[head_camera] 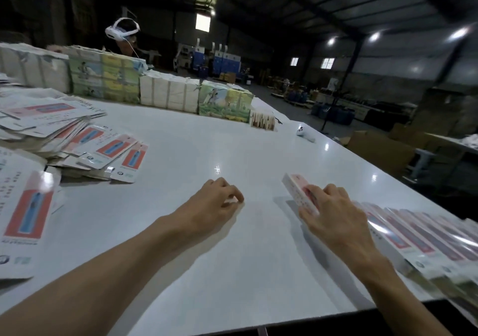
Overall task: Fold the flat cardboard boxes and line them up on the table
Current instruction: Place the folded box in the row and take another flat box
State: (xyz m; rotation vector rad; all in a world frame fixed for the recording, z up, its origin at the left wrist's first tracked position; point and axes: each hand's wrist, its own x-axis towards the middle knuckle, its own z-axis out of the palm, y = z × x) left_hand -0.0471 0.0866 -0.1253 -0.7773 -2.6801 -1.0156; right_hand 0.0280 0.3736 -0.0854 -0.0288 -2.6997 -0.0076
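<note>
The right hand [333,214], right of centre, grips a folded box [297,191] lying on the white table [181,232]; its fingers hide the box's near end. The left hand [217,201], at centre, is loosely curled with fingertips on the table, holding nothing visible. At lower right a row of boxes [413,234] is blurred and cut off. At left lie heaped flat boxes [77,139].

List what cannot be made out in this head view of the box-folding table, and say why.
All in the head view:
1. Box: near end covered by the right hand holding it.
2. Row of boxes: cut off by the right edge, blurred; count unclear.
3. Flat boxes: print too small.
4. Left hand: curled fingertips hide whether it pinches anything.
</note>
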